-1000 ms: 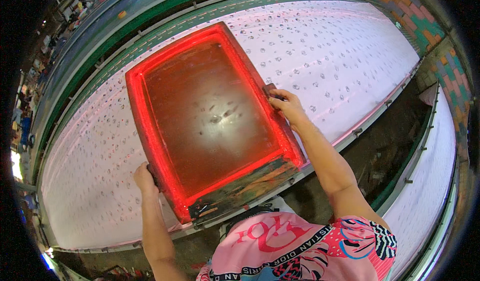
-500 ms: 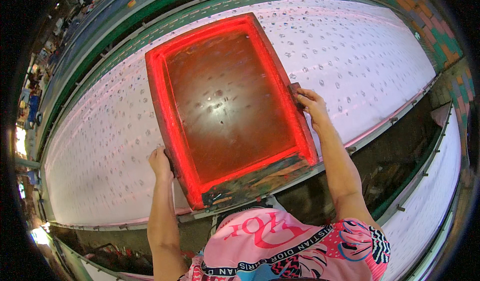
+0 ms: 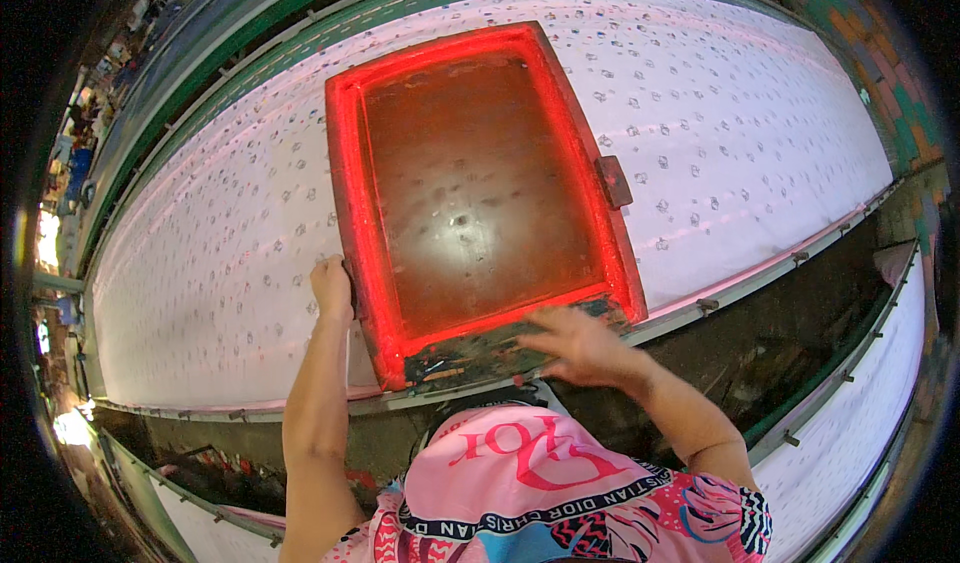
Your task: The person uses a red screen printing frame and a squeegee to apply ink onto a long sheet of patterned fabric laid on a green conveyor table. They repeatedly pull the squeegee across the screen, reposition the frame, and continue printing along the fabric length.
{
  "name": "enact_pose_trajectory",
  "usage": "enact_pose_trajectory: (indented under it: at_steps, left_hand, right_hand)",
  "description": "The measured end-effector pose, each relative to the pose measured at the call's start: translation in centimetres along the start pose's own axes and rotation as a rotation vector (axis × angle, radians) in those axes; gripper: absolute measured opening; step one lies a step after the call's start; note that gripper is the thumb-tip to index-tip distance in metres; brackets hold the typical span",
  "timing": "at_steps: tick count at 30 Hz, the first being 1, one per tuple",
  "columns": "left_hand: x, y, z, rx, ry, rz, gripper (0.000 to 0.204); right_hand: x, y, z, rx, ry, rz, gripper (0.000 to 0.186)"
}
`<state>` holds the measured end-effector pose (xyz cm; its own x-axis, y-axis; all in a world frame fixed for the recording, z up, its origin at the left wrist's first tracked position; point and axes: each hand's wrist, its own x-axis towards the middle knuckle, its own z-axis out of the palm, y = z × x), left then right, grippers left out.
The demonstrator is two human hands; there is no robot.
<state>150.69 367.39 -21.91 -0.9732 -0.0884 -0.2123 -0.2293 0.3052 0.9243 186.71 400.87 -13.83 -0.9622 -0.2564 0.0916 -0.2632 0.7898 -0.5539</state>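
Left hand (image 3: pixel 332 288) grips the red frame (image 3: pixel 370 233) at its left side, while the right hand (image 3: pixel 575 346), spread, is at its near end.

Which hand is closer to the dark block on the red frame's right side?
Right. The right hand is apart from the dark block, by the near end of the red frame; the left hand is across, at its left side.
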Motion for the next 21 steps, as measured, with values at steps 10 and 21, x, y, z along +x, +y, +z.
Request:
enact_pose_trajectory:
  at_steps: [10,21]
  left_hand:
    - [0.8,-2.3,0.9,0.244,0.023,0.077,0.044]
    - [-1.4,0.1,0.7,0.372,0.055,0.178,0.053]
  right_hand:
    - [4.7,-4.4,3.5,-0.266,0.000,0.103,0.049]
    - [6.8,-7.2,3.4,-0.397,-0.276,0.333,0.057]
